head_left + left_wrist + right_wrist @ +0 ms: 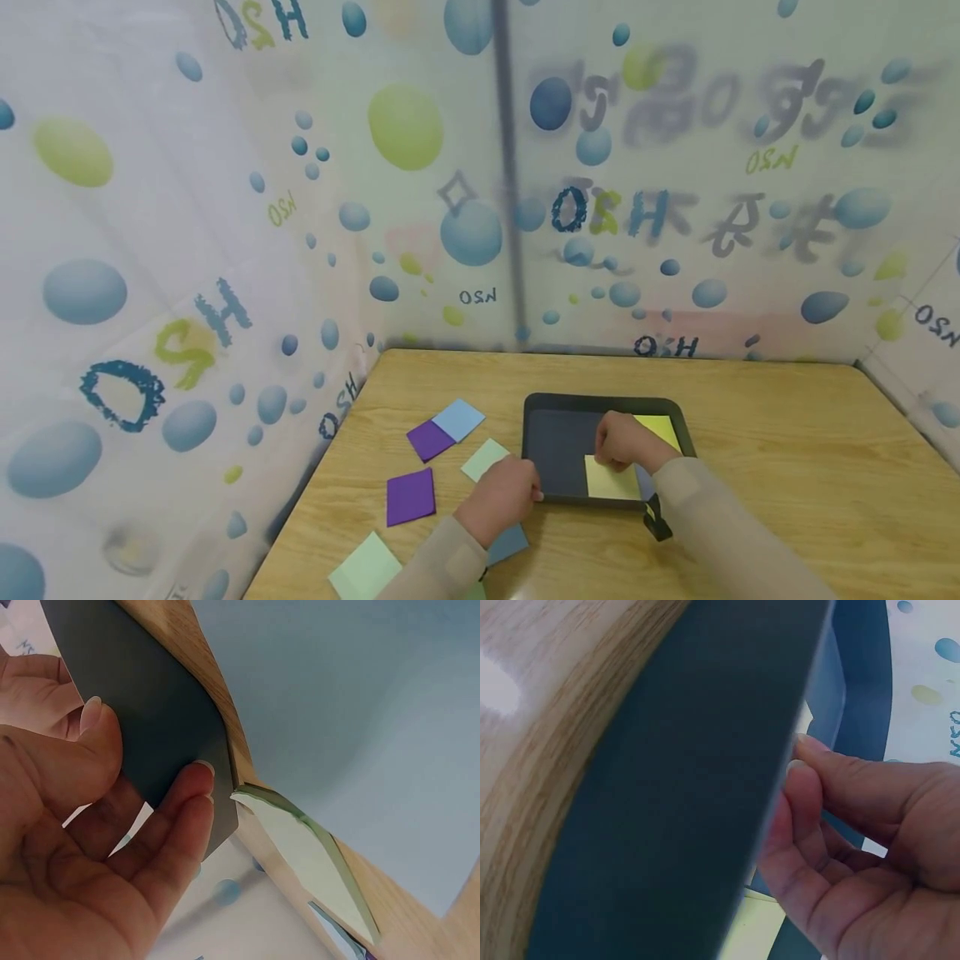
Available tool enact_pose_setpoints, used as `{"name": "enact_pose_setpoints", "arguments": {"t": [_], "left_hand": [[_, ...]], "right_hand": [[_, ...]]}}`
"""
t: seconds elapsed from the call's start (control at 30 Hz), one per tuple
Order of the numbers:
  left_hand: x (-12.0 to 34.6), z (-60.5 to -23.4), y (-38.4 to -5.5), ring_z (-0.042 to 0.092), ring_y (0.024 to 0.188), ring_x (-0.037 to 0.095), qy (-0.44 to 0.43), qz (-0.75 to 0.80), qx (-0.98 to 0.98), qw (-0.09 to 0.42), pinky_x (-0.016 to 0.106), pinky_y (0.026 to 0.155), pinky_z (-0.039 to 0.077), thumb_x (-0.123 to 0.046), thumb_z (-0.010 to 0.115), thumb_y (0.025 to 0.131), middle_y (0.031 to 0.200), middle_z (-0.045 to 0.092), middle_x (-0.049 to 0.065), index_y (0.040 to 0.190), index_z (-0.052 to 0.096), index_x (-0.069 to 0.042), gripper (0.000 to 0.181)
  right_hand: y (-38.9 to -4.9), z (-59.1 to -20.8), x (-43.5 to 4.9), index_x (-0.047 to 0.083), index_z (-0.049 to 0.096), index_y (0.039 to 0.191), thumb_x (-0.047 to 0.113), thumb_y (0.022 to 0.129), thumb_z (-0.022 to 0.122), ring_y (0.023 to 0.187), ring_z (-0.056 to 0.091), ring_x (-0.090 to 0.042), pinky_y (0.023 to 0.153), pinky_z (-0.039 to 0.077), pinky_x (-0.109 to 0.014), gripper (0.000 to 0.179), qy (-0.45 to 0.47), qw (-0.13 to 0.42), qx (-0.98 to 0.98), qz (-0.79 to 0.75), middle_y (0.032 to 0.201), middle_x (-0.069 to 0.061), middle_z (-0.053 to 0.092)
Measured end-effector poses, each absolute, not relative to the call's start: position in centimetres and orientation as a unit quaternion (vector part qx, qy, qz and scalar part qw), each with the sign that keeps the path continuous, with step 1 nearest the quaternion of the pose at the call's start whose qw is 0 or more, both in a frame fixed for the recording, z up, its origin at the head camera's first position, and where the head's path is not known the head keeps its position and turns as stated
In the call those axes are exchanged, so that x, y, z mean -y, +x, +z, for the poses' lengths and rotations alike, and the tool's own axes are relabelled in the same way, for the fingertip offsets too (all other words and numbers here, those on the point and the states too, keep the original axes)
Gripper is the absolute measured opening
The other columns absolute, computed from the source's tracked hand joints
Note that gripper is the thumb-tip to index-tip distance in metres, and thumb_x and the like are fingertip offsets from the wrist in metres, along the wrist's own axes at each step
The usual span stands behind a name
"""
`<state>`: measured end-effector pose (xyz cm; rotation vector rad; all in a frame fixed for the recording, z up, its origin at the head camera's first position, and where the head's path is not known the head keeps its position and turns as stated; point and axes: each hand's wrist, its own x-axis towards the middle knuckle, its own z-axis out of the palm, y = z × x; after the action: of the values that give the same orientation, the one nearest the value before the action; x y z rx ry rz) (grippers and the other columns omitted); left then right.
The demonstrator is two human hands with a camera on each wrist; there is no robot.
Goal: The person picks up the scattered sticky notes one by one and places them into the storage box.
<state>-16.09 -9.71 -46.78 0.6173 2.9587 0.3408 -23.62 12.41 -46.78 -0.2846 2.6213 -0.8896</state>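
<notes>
A dark rectangular tray (555, 450) lies on the wooden table. My left hand (504, 496) grips its front left corner; in the left wrist view the thumb (94, 742) and fingers lie against the tray's dark wall (142, 697). Inside the tray, toward the right, my right hand (630, 440) pinches a pale yellow sticky note (611, 482) near its back edge. The tray wall (675, 780) partly hides those fingertips in the right wrist view. A brighter yellow sticky note (660, 428) lies in the tray's back right corner, partly behind the right hand.
Left of the tray lie purple sticky notes (411, 497), a light blue one (459, 420) and pale green ones (367, 568). A blue note (508, 543) sits under the left forearm. A small black object (657, 523) is by the tray's front right. Printed curtains surround the table (787, 467).
</notes>
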Motion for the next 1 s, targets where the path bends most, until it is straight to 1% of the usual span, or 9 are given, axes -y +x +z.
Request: {"name": "enact_pose_setpoints", "arguments": {"t": [0.3,0.5,0.57,0.83,1.0], "left_hand": [[9.6,-46.9,-16.1,0.068,0.073,0.010,0.201,0.119,-0.971,0.057,0.023,0.063,0.056,-0.016,0.075,0.092,0.081,0.075,-0.001,0.087,0.081,-0.011,0.009],[9.7,-46.9,-16.1,0.070,0.077,0.012,0.198,0.112,-0.972,0.054,0.024,0.065,0.058,-0.016,0.076,0.092,0.083,0.076,-0.001,0.089,0.081,-0.011,0.008],[9.7,-46.9,-16.2,0.070,0.077,0.012,0.199,0.109,-0.973,0.051,0.024,0.066,0.058,-0.016,0.076,0.092,0.083,0.076,-0.001,0.088,0.081,-0.012,0.008],[9.6,-47.0,-16.2,0.070,0.075,0.010,0.209,0.100,-0.972,0.042,0.023,0.065,0.057,-0.017,0.076,0.092,0.081,0.075,-0.002,0.086,0.081,-0.013,0.008],[9.7,-46.9,-16.3,0.069,0.074,0.008,0.213,0.094,-0.972,0.040,0.022,0.065,0.057,-0.016,0.076,0.091,0.080,0.075,-0.004,0.086,0.081,-0.014,0.008]], "right_hand": [[-23.5,-47.0,-12.6,0.002,0.063,0.072,-0.004,0.085,0.072,0.058,0.054,-0.016,0.053,0.048,-0.027,0.017,-0.091,0.181,-0.926,-0.317,0.066,-0.006,0.061],[-23.5,-46.9,-12.8,0.002,0.063,0.074,-0.002,0.084,0.075,0.060,0.058,-0.018,0.056,0.052,-0.029,0.016,-0.086,0.177,-0.923,-0.330,0.069,-0.007,0.062],[-23.4,-46.6,-12.9,0.002,0.063,0.075,-0.001,0.085,0.075,0.061,0.059,-0.018,0.056,0.053,-0.030,0.017,-0.089,0.171,-0.924,-0.331,0.070,-0.007,0.063],[-22.0,-45.5,-15.0,0.004,0.062,0.078,0.012,0.095,0.070,0.053,0.046,-0.014,0.055,0.043,-0.029,0.020,-0.101,0.158,-0.913,-0.362,0.061,-0.003,0.053],[-20.9,-45.0,-16.7,0.005,0.062,0.081,0.017,0.096,0.070,0.054,0.048,-0.014,0.054,0.042,-0.030,0.020,-0.108,0.128,-0.918,-0.359,0.065,-0.005,0.056]]}}
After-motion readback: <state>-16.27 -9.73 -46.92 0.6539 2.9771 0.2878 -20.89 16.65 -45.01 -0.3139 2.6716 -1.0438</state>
